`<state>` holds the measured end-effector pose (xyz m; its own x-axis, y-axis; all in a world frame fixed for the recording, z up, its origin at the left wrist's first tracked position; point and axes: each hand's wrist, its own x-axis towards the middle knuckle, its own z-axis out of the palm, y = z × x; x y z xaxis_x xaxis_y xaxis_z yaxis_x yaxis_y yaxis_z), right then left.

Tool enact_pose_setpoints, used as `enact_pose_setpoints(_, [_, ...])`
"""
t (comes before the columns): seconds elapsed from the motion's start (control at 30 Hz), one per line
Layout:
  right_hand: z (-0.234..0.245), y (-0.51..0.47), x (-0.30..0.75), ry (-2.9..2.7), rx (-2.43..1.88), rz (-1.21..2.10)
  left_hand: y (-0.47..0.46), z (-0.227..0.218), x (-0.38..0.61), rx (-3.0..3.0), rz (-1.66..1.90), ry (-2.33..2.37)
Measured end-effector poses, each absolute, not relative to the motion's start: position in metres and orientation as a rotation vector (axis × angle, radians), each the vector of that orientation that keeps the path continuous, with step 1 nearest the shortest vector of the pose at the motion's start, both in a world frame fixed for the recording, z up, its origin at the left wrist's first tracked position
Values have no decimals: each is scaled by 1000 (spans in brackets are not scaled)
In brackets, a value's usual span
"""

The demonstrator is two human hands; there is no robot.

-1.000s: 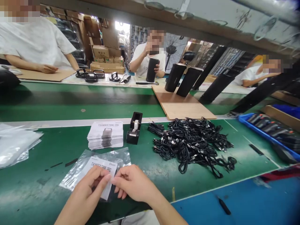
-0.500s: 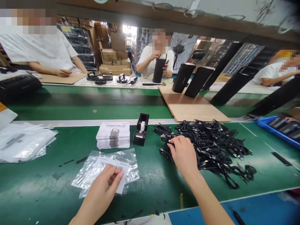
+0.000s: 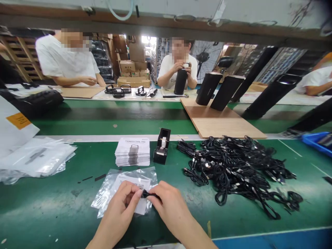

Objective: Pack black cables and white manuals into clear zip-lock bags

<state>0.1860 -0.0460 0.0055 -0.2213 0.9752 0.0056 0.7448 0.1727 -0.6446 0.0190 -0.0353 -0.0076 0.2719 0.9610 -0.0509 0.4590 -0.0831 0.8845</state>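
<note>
A clear plastic bag (image 3: 114, 183) with a white booklet inside lies on the green mat in front of me. My left hand (image 3: 121, 209) pinches the bag's near edge. My right hand (image 3: 168, 209) is closed on a black coiled cable (image 3: 147, 194), its end showing between the two hands right at the bag. A big pile of the same black cables (image 3: 233, 169) lies to the right. A stack of white booklets (image 3: 132, 151) stands behind the bag, beside a black tape dispenser (image 3: 162, 150).
Loose clear bags (image 3: 36, 159) are heaped at the left. A wooden board (image 3: 223, 124) with black cylinders (image 3: 209, 88) spans the belt behind. A blue tray (image 3: 317, 140) sits far right. Two people in white shirts work across the belt.
My right hand left the bag, reached into the cable pile, and came back holding one black cable to the bag. My left hand stayed on the bag.
</note>
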Motion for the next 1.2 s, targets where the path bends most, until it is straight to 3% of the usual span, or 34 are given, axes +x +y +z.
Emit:
enact_pose_setpoints(0.23, [47, -30, 166, -2121, -1250, 848, -24, 29, 12, 1483, 994, 1250])
enact_pose_setpoints(0.5, [124, 15, 160, -2400, -907, 309, -8, 60, -19, 1234, 1391, 1238])
enact_pose_setpoints(0.87, [169, 8, 176, -2657, -706, 734, 0, 32, -14, 1125, 1038, 657])
enact_pose_setpoints(1.03, [175, -4, 187, -2705, -725, 932, -5, 29, -6, 1105, 892, 556])
enact_pose_setpoints(1.2, [167, -11, 207, -2641, -969, 863, -13, 36, 1, 1230, 877, 759])
